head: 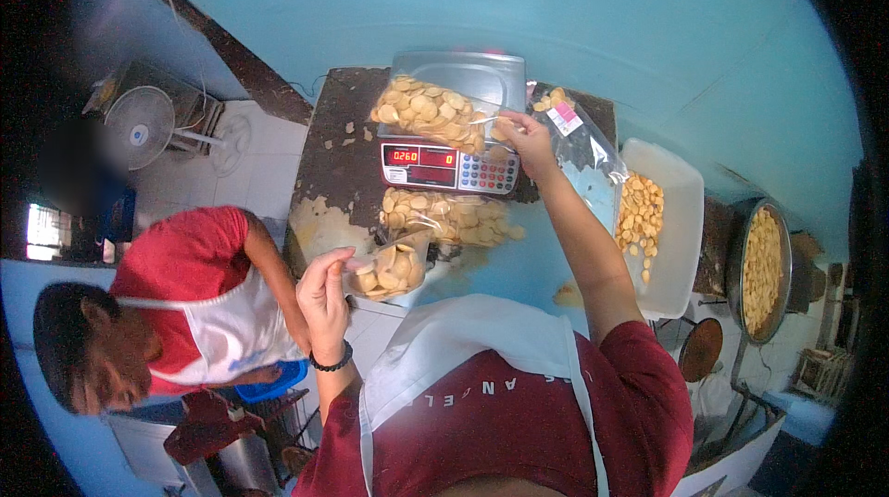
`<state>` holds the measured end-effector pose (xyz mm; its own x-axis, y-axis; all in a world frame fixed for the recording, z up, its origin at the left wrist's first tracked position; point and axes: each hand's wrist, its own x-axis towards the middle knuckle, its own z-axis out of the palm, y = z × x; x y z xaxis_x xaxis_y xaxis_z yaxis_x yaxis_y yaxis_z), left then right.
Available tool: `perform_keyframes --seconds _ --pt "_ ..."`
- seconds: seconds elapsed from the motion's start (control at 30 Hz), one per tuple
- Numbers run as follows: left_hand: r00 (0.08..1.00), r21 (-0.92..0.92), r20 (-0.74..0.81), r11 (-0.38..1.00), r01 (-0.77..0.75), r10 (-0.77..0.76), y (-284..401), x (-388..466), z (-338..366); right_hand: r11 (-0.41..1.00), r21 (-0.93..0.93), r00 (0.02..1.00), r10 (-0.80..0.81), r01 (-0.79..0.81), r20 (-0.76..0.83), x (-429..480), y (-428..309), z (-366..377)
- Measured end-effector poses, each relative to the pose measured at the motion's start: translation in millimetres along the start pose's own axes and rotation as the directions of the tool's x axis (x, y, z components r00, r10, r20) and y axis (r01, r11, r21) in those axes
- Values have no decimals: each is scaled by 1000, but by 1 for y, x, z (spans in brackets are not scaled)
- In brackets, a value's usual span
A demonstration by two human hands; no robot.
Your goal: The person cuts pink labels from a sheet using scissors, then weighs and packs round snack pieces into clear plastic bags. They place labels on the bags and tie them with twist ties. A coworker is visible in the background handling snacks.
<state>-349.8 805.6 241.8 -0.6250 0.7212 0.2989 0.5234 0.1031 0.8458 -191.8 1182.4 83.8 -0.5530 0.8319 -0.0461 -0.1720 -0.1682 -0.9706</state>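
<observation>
A clear plastic bag of round, thin yellow chips lies across the metal pan of a digital scale. My right hand pinches this bag at its right end, above the keypad. Red digits glow on the scale's display. My left hand holds a clear plastic scoop by its handle, with chips inside, near the table's front edge. Between the scoop and the scale rests another clear bag of chips. Beyond my right forearm, a clear bag with a pink and white label holds some chips at its far end.
The worn table stands against a blue wall. A translucent plastic tub with chips is at its right. Further right is a round metal pan full of chips. A person in a red shirt leans close on my left, near a fan.
</observation>
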Motion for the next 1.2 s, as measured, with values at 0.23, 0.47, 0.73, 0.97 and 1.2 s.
perform_keyframes --seconds 0.23,0.47,0.73,0.97,1.2 --pt "999 5 -18 999 -37 38 15 13 20 922 387 971 115 -26 -209 -61 -41 -97" --pt "996 -59 40 995 -75 77 60 25 52 677 73 348 -280 732 -895 -160 -208 -373" --pt "993 -74 92 995 -73 80 70 42 77 955 -66 274 -150 291 -950 -195 -143 -391" --pt "968 -70 245 997 -45 61 78 42 65 829 -559 962 -144 -10 -231 -104 -34 -165" --pt "945 -53 309 994 -99 110 63 30 33 449 -808 922 -248 381 296 -49 -40 2"
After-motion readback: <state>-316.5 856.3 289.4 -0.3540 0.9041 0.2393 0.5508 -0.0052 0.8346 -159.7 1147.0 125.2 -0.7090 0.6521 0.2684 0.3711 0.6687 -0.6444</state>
